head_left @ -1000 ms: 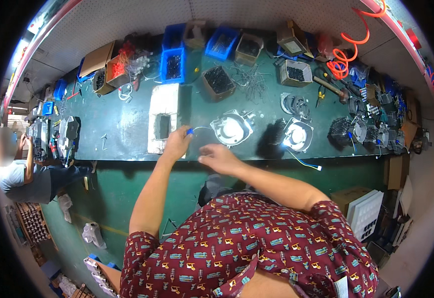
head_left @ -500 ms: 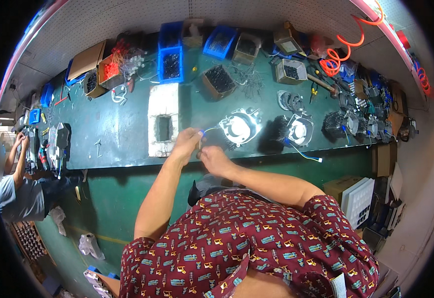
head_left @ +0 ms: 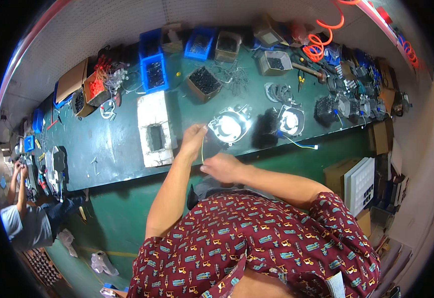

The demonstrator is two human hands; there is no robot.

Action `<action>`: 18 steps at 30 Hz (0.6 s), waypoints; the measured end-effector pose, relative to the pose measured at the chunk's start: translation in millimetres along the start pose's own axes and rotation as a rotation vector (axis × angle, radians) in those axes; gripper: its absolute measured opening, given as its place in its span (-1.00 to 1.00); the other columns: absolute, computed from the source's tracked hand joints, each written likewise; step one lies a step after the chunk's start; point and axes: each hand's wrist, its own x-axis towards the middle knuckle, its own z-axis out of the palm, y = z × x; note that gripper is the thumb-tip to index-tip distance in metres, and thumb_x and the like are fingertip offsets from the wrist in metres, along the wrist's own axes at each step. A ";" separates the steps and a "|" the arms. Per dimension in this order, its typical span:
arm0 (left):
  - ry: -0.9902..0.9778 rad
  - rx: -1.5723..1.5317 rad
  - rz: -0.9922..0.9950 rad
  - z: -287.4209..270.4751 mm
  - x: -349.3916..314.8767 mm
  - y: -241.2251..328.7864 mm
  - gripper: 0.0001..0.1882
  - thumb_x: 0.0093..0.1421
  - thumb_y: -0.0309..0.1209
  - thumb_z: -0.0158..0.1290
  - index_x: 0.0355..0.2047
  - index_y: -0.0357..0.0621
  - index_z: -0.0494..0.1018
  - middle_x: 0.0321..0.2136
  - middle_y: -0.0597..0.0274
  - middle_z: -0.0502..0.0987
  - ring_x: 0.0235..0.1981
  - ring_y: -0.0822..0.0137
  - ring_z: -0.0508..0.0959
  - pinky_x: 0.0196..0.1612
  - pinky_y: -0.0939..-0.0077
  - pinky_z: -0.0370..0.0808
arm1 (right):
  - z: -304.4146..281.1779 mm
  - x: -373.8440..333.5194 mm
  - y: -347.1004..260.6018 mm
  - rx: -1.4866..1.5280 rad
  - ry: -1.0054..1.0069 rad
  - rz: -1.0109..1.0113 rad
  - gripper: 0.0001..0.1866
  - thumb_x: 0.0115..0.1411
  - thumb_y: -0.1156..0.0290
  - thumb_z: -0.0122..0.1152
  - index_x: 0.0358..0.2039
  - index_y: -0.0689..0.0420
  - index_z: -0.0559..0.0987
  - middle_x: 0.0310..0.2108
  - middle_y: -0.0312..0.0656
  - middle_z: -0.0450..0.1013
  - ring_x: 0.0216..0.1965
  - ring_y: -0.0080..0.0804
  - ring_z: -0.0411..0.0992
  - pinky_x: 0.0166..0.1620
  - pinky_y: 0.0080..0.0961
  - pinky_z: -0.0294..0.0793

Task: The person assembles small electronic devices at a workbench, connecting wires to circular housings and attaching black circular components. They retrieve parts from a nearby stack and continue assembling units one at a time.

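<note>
Fingers of the left hand (head_left: 193,139) are closed on a thin yellow wire (head_left: 202,151); it runs to six o'clock, where fingers of the right hand (head_left: 222,168) pinch it. Near the left hand lies, at two o'clock, a metal housing (head_left: 229,127); at nine, a white block (head_left: 154,111).

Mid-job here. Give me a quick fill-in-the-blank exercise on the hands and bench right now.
1. A thin yellowish wire runs from the left hand down to the person's ____ hand.
2. The white rectangular block lies to the ____ of the left hand.
3. The open rectangular plastic bin just behind that block is coloured ____.

Missing words: right; left; blue.
</note>
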 end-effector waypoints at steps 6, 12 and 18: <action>0.004 -0.041 -0.111 3.6 -19.3 16.9 -0.75 0.38 -0.33 0.07 0.02 -0.08 0.49 -0.29 0.38 0.52 -0.34 0.52 0.47 -0.31 0.54 0.51 | -95.8 4.4 57.0 -0.108 1.101 -0.074 -0.67 0.03 0.29 0.40 -0.19 0.14 0.63 -0.11 -0.06 0.51 -0.09 -0.04 0.41 -0.08 -0.14 0.44; 0.089 0.025 -0.053 2.3 -26.3 20.9 -0.77 0.37 -0.32 0.12 -0.04 -0.12 0.46 -0.32 0.31 0.55 -0.39 0.51 0.51 -0.33 0.56 0.55 | -68.4 51.9 131.8 0.228 0.909 0.035 -0.60 0.10 0.19 0.39 -0.12 0.17 0.68 0.04 0.04 0.52 0.06 0.05 0.48 0.11 -0.17 0.47; 0.012 -0.151 0.006 -5.4 -21.2 7.2 -0.87 0.33 -0.54 0.07 -0.13 -0.14 0.43 -0.25 0.24 0.58 -0.27 0.39 0.58 -0.18 0.36 0.61 | -73.3 49.3 119.8 0.508 0.875 -0.002 -0.69 0.12 0.28 0.37 -0.22 0.23 0.67 -0.14 0.02 0.57 -0.16 -0.06 0.57 -0.09 -0.29 0.55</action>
